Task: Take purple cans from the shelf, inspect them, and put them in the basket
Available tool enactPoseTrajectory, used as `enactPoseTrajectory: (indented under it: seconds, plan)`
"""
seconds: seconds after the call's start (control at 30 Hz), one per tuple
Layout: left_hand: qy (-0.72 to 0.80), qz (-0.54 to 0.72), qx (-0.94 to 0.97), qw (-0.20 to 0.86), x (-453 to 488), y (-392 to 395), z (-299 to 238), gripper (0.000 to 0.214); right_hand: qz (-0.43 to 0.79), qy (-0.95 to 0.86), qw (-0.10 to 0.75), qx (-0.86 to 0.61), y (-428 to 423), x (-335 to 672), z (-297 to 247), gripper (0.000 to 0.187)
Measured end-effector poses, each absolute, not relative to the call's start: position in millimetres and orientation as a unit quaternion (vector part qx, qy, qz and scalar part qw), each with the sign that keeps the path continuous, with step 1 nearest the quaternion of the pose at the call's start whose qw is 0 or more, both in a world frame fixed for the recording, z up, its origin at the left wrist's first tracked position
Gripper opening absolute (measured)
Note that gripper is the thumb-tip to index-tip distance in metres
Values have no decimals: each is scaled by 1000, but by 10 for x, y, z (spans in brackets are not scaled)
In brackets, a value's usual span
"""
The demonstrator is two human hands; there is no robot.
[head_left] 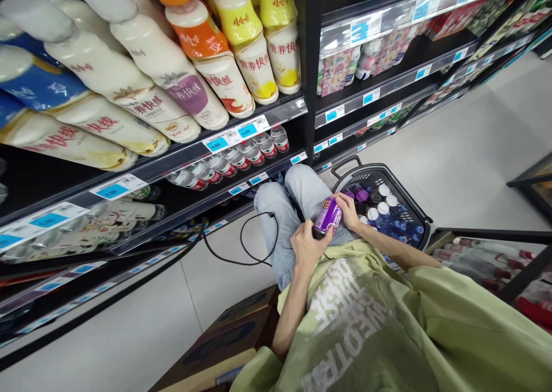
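Observation:
A short purple drink can (328,214) with a dark end is held over my lap, tilted, with printing on its side. My left hand (307,245) has its fingers closed around the dark lower end. At the upper end, my right hand (348,210) grips the same can, thumb and fingers bent over it. Just beyond my right forearm is a black shopping basket (420,199). Inside it stand several bottles with white caps (383,208), some with purple tops (362,195), and several with blue caps (401,226).
Shelves with milk-drink bottles (172,87) rise at the left, water bottles (237,157) below. A black cable (241,260) loops by my knees. Cardboard boxes (233,340) are at lower left, a rack of bottles (478,260) at right. Pale floor (466,168) runs along the aisle.

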State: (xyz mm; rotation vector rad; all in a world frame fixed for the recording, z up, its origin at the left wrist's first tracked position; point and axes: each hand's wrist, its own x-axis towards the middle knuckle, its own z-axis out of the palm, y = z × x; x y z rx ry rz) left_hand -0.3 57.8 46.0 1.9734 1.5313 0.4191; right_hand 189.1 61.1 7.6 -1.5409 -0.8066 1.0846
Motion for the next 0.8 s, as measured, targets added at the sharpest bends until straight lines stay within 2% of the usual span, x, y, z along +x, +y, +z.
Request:
enactPoseTrajectory:
  seconds: [0.37,0.53,0.7,0.8]
  plan:
    - [557,16,758,339,-32,644,529,33,447,-345,537,-626,599,1899,55,54]
    - [555,24,765,327,-16,633,576,29,439,-347,528,-639,596,1884,42,55]
    - [550,28,771,320,0,568,568,45,451,-336,525,-639,601,1873,67,55]
    - [551,16,768,326,-3,568,575,41,466,-334,525,-629,606,1879,83,56]
